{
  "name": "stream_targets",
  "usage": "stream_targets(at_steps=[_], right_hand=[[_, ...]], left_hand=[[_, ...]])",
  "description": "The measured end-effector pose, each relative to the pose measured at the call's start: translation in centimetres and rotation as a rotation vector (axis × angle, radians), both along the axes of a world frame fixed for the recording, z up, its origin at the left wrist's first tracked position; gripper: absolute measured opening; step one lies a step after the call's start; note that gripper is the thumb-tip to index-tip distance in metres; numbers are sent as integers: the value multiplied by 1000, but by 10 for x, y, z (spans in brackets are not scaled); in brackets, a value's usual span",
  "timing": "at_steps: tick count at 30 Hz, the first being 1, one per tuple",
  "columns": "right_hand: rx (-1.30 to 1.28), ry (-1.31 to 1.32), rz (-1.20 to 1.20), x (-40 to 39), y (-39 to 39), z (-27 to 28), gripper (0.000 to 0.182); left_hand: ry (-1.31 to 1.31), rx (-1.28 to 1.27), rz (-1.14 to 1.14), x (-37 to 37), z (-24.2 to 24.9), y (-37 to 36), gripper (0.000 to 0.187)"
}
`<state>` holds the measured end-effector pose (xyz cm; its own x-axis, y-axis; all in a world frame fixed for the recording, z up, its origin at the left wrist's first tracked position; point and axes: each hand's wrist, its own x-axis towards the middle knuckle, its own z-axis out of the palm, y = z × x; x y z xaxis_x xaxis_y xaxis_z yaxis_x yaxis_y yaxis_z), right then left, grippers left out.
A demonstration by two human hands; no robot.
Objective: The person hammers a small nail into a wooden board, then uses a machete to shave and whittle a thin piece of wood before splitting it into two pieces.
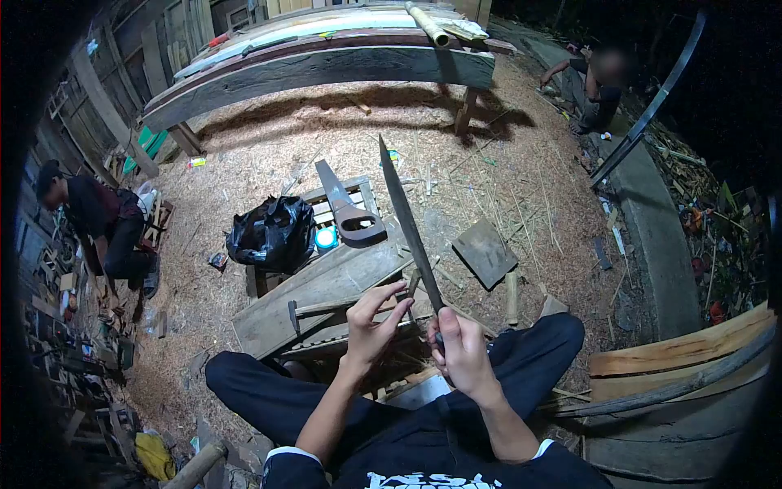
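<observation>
Both of your hands meet at the lower middle of the frame, above your crossed legs in dark trousers [269, 399]. Your right hand [464, 354] is clenched around the handle of a long dark machete blade [407, 224], which rises steeply from your fist toward the centre of the frame, its tip leaning a little to the left. Your left hand [371, 326] sits just beside it, fingers [391, 292] curled loosely and pinched around a thin pale sliver of bamboo [399, 308]; how firmly they grip it you cannot tell from here, since the piece is small.

Just beyond your hands lies a low platform of weathered grey wooden planks [326, 285], spreading toward the middle left. On its far end rests a handsaw with a brown wooden grip [349, 213], with a small turquoise round tin [326, 238] next to it and a crumpled black plastic bag [273, 232] to the left. A flat dark square board [485, 253] lies on the sawdust-covered ground [269, 155] right of centre.

Across the top of the frame runs a long heavy timber beam [318, 69] on supports. At the left edge a person in dark clothes [102, 224] crouches; another person [599, 85] sits at the upper right.
</observation>
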<state>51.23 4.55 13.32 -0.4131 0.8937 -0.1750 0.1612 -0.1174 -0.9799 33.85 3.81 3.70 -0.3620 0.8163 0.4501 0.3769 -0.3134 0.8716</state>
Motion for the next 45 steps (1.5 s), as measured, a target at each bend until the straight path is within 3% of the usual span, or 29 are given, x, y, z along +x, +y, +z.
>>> stream_targets(at_steps=[2, 6, 15, 19, 24, 26, 41, 45], right_hand=[[-28, 103, -19, 0, -5, 12, 60], [77, 30, -26, 0, -2, -19, 59], [-58, 91, -21, 2, -9, 0, 60], [-47, 53, -11, 2, -4, -7, 60], [15, 106, 17, 2, -5, 9, 60], [25, 75, 5, 0, -4, -12, 60], [66, -3, 15, -3, -5, -10, 58], [38, 104, -29, 1, -11, 0, 60]], left_hand=[[-19, -18, -1, -1, -1, 2, 34], [-78, -33, -7, 0, -4, 4, 34], [-64, -59, -29, 3, -2, 2, 31], [55, -7, -23, 3, -1, 3, 30], [25, -14, -22, 3, -2, 2, 28], [-61, -42, -25, 3, -6, 2, 27], [31, -21, -25, 0, -11, 0, 29], [24, 1, -13, 1, -5, 1, 31]])
